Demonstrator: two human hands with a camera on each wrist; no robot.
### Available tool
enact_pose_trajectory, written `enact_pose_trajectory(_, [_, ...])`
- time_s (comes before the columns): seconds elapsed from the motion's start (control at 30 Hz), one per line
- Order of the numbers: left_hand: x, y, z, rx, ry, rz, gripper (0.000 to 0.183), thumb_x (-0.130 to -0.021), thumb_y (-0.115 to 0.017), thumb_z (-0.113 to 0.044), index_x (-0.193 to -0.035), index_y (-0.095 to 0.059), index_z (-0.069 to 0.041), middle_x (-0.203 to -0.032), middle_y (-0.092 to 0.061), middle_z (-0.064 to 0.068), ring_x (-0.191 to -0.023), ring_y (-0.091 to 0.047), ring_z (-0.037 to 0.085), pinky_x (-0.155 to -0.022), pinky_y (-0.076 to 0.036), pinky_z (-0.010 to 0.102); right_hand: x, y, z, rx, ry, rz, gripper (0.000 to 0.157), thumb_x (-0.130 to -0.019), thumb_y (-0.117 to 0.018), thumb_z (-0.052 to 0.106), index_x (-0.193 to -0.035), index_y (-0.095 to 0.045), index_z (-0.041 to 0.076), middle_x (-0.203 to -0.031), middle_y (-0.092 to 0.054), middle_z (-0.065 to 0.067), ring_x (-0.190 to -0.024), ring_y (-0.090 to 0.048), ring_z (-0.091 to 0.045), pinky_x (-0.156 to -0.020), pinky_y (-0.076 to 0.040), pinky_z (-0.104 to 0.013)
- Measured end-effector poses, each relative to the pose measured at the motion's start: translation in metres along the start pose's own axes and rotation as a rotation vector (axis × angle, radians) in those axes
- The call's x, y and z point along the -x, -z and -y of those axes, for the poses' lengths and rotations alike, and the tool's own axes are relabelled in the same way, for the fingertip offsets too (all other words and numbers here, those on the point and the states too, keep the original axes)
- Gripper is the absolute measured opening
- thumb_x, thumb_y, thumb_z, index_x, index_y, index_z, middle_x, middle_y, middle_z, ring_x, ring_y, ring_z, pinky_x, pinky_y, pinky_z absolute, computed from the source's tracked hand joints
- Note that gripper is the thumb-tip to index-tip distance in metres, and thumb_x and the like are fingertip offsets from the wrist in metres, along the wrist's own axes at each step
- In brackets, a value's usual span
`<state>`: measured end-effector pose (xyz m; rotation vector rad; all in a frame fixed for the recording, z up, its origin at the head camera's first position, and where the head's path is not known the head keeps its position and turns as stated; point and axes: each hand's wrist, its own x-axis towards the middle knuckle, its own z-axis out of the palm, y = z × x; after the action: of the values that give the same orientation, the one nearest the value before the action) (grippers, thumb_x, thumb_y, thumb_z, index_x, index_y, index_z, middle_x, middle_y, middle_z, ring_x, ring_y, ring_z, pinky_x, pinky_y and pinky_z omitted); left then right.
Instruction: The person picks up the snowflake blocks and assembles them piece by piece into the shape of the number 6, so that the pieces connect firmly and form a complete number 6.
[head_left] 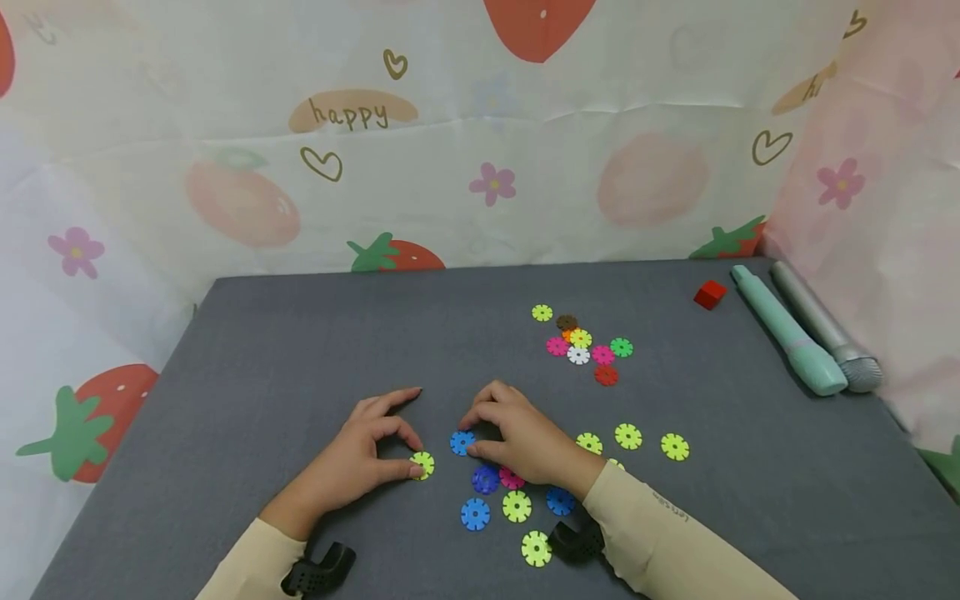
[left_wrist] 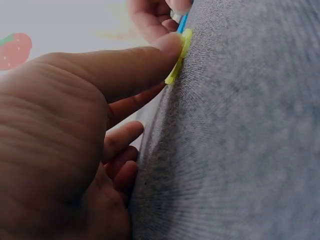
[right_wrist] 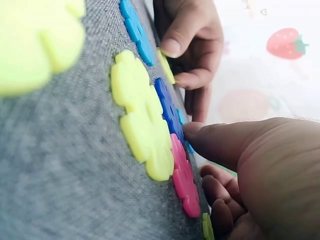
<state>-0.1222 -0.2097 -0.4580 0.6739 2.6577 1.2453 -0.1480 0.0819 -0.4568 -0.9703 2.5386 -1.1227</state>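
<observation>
My left hand point(head_left: 347, 460) pinches a yellow-green notched disc point(head_left: 426, 465) by its edge, between thumb and index finger. In the left wrist view that disc point(left_wrist: 183, 52) is tilted up against the thumb, close over the cloth. My right hand point(head_left: 517, 435) holds a light blue notched disc point(head_left: 460, 443) between thumb and fingertips, just right of the left hand's disc and apart from it. Under and in front of the right hand lie a dark blue disc point(head_left: 484, 479), a pink disc point(head_left: 511, 477) partly hidden, and more blue and yellow-green discs point(head_left: 517, 506).
Farther back lies a loose cluster of several coloured discs point(head_left: 578, 355). Yellow-green discs point(head_left: 674, 447) are right of the right forearm, some partly covered. At the right rear are a red cube point(head_left: 709, 294), a mint-green microphone-shaped object point(head_left: 791, 333) and a silver microphone point(head_left: 825, 325). Grey cloth point(head_left: 262, 358) covers the table.
</observation>
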Motion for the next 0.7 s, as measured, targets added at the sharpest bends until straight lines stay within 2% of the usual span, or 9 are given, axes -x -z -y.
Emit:
enact_pose_trajectory(0.13, [0.001,0.001,-0.002,0.004,0.008,0.007,0.027,-0.082,-0.1,-0.027,-0.094,-0.077,-0.033,-0.167,-0.046,0.008,-0.151,-0.033,0.039,-0.117,-0.029,0.069,0.0,0.0,0.003,-0.02,-0.018,-0.017,0.019,-0.101,-0.083,0.014,-0.119,-0.076,0.016,-0.119,-0.056,0.006,-0.116,-0.054,-0.02,-0.102,-0.049,-0.044])
enact_pose_trajectory(0.27, [0.002,0.0,-0.003,0.009,0.003,-0.028,0.029,-0.084,-0.098,-0.022,-0.088,-0.072,-0.032,-0.16,-0.053,0.006,-0.147,-0.038,0.038,-0.115,-0.032,0.068,0.001,0.0,0.004,-0.04,-0.042,-0.032,0.016,-0.099,-0.084,0.013,-0.109,-0.073,0.019,-0.113,-0.064,0.009,-0.109,-0.056,-0.017,-0.098,-0.05,-0.043])
enact_pose_trajectory(0.37, [0.001,-0.002,-0.003,0.012,-0.004,-0.107,0.023,-0.089,-0.094,-0.017,-0.087,-0.074,-0.028,-0.144,-0.065,0.001,-0.135,-0.051,0.032,-0.109,-0.042,0.06,0.002,0.0,0.004,-0.079,-0.062,-0.043,0.019,-0.1,-0.083,0.01,-0.107,-0.069,0.019,-0.103,-0.066,0.011,-0.099,-0.058,-0.014,-0.09,-0.052,-0.039])
enact_pose_trajectory(0.47, [0.0,-0.004,-0.004,0.058,0.021,-0.208,0.013,-0.093,-0.09,-0.012,-0.091,-0.08,-0.02,-0.117,-0.075,-0.004,-0.11,-0.065,0.023,-0.095,-0.052,0.045,0.003,0.0,0.005,-0.133,-0.07,-0.056,0.02,-0.101,-0.08,0.007,-0.114,-0.068,0.017,-0.098,-0.065,0.011,-0.092,-0.06,-0.012,-0.085,-0.053,-0.036])
enact_pose_trajectory(0.53, [0.0,-0.005,-0.007,0.104,0.059,-0.266,0.007,-0.094,-0.088,-0.011,-0.095,-0.082,-0.015,-0.103,-0.076,-0.006,-0.095,-0.068,0.018,-0.084,-0.054,0.036,0.004,0.002,0.004,-0.168,-0.072,-0.063,0.021,-0.103,-0.078,0.006,-0.12,-0.069,0.015,-0.097,-0.065,0.011,-0.09,-0.062,-0.011,-0.085,-0.053,-0.035])
enact_pose_trajectory(0.6, [0.0,-0.004,-0.011,0.151,0.102,-0.302,0.005,-0.096,-0.087,-0.012,-0.099,-0.083,-0.012,-0.097,-0.076,-0.004,-0.087,-0.068,0.017,-0.078,-0.055,0.031,0.004,0.004,0.005,-0.202,-0.074,-0.066,0.022,-0.104,-0.076,0.006,-0.125,-0.072,0.014,-0.096,-0.066,0.01,-0.089,-0.063,-0.011,-0.085,-0.054,-0.034])
enact_pose_trajectory(0.7, [-0.001,-0.002,-0.014,0.173,0.132,-0.325,0.007,-0.098,-0.085,-0.012,-0.105,-0.084,-0.01,-0.099,-0.077,-0.002,-0.087,-0.069,0.017,-0.078,-0.056,0.029,0.004,0.009,0.005,-0.262,-0.079,-0.064,0.027,-0.105,-0.074,0.006,-0.132,-0.074,0.011,-0.097,-0.068,0.008,-0.091,-0.064,-0.013,-0.087,-0.054,-0.034])
